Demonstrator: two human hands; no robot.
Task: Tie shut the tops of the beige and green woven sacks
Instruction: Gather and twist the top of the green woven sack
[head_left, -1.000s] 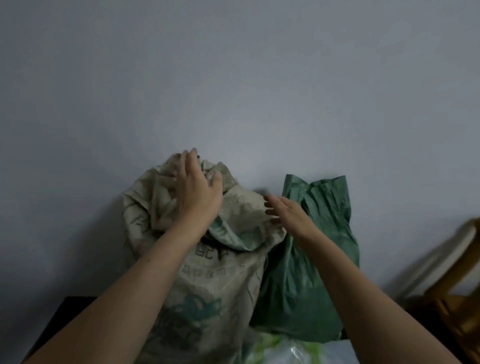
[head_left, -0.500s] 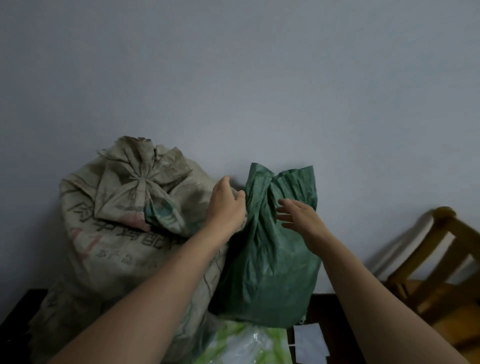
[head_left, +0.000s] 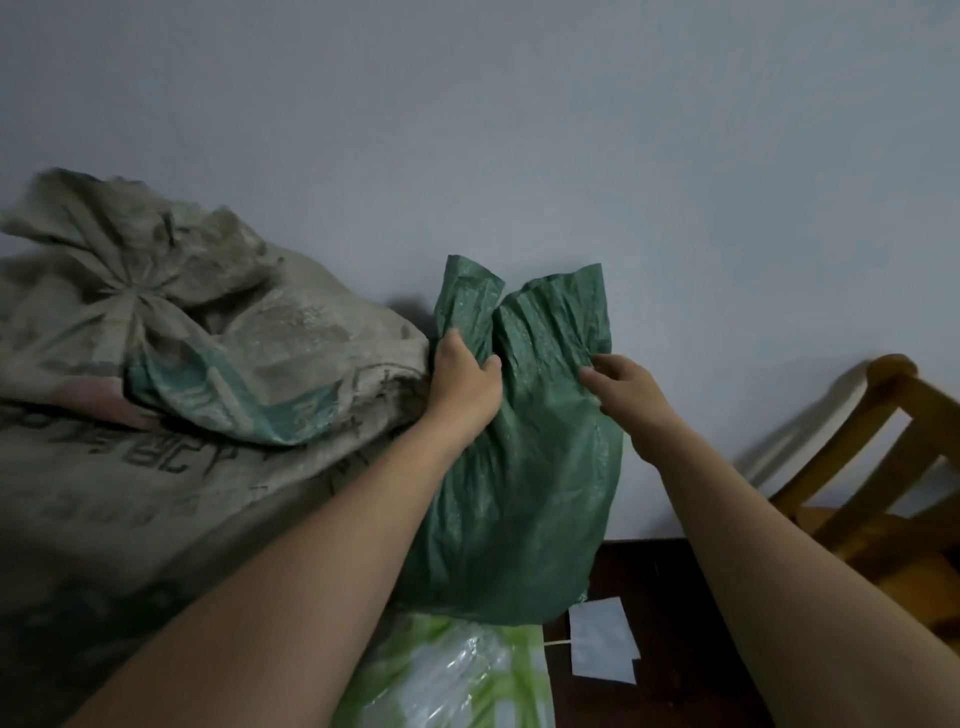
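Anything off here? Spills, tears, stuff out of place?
Nothing spilled or torn that I can see. The beige sack is knotted; the green sack top gapes untied, left hand gripping it. Only stray item: white paper scraps on the dark surface below it.

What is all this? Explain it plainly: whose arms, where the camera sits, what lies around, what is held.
No machine here: a person works bare-handed, filmed by one camera worn on their head, looking forward and down. The left hand grips the gathered fabric near the top of a green sack, which stands against the wall, not yet tied. The right hand has fingertips on the sack's right side; whether it grips is unclear. Left of it leans a bigger beige sack, its top bunched shut. In front lie a green and white plastic bag and, on a dark surface, a white paper. A wooden chair stands at the right.
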